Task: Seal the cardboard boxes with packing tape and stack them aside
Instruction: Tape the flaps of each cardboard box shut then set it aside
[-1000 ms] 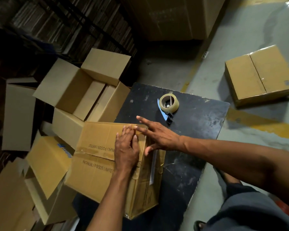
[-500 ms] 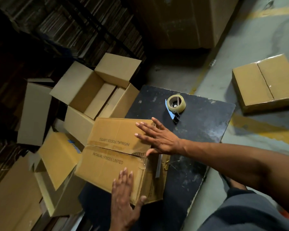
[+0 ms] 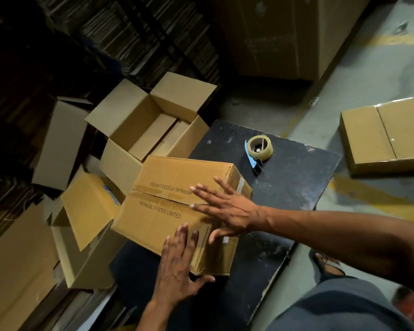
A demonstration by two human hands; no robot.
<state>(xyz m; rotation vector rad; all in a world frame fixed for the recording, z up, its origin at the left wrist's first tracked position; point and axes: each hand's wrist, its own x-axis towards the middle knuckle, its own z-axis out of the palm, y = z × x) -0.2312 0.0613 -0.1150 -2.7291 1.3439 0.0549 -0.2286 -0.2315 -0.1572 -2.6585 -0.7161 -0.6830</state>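
A closed brown cardboard box (image 3: 163, 199), printed "PATANJALI FOODS LIMITED", lies on a black board (image 3: 285, 194), its two top flaps meeting at a centre seam. My right hand (image 3: 227, 209) rests flat on the top near the right end, fingers spread. My left hand (image 3: 179, 263) lies flat against the near corner, thumb under the lower edge. A roll of clear packing tape in a blue-handled dispenser (image 3: 258, 149) sits on the board beyond the box, untouched.
An open empty box (image 3: 151, 120) stands left of the board among several flattened and tipped cartons (image 3: 91, 211). A closed box (image 3: 385, 134) lies on the concrete floor at right. A large carton (image 3: 285, 34) stands behind. My leg and sandalled foot (image 3: 325, 261) are at lower right.
My left hand slid from the top seam down to the near corner of the box. My right hand shifted slightly further onto the top. The camera moved closer.
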